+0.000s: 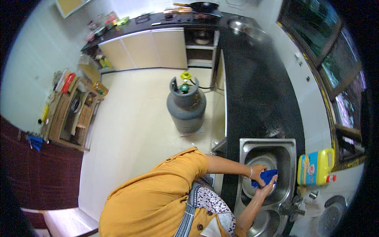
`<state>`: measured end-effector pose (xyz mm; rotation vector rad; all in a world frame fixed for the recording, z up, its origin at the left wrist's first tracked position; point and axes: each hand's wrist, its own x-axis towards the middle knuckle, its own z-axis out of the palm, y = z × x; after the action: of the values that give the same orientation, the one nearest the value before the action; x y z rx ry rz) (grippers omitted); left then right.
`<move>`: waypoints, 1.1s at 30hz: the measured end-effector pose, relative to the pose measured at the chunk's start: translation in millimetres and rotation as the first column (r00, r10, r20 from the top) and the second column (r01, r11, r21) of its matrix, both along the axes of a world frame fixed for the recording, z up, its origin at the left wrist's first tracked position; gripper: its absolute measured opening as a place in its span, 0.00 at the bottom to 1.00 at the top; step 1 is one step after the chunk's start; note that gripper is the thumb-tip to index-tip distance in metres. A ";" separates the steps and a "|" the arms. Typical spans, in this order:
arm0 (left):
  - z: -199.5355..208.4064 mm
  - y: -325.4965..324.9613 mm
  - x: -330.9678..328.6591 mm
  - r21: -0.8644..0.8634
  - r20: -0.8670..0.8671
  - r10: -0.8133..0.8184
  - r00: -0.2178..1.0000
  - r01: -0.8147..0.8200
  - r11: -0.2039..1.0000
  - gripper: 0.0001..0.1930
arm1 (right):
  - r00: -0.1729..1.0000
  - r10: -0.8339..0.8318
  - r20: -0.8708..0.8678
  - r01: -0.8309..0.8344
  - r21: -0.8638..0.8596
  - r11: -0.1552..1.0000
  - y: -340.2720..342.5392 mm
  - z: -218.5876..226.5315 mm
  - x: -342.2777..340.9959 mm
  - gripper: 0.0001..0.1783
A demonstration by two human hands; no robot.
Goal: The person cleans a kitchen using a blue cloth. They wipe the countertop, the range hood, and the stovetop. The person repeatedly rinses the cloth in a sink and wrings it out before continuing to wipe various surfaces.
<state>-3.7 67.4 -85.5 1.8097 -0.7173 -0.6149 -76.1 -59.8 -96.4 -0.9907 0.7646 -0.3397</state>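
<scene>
Over the larger bowl of a steel sink (pixel 292 158), a crumpled blue cloth (pixel 268 175) is bunched between my two hands. My left hand (pixel 258 173), with a bracelet at the wrist, grips it from the upper left side. From below, my right hand (pixel 267 189) closes round the cloth's lower edge; that forearm looks wet. Beneath the hands a round metal basin (pixel 250 189) sits in the sink, partly hidden by them. The faucet (pixel 294 210) is at the sink's right edge, near the smaller bowl.
A yellow jug (pixel 316 167) with a red cap stands right of the sink. The black countertop (pixel 256 87) runs to the stove, where a wok (pixel 203 6) sits. On the floor is a grey gas cylinder (pixel 187 108). A wooden rack (pixel 69 114) stands at the left wall.
</scene>
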 end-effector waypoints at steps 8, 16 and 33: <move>-12.4 131.1 35.8 -0.222 0.033 0.683 0.730 -0.661 0.717 0.17 | 0.778 0.521 0.350 -0.564 0.023 0.826 108.0 29.0 55.0 0.27; 64.7 348.2 -52.7 -0.554 -0.473 0.599 0.646 -0.747 0.368 0.18 | 0.233 0.972 -0.023 -0.942 -0.252 0.220 308.3 46.8 25.9 0.27; 55.6 630.8 -270.7 -0.417 -0.513 0.857 0.043 -0.885 -0.205 0.12 | -0.004 0.920 0.392 -0.963 0.246 -0.109 609.8 76.8 -42.1 0.09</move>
<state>-274.4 698.2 -29.9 1.0668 0.5477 0.6275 -118.2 550.0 -19.5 -0.7937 -0.1934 1.1297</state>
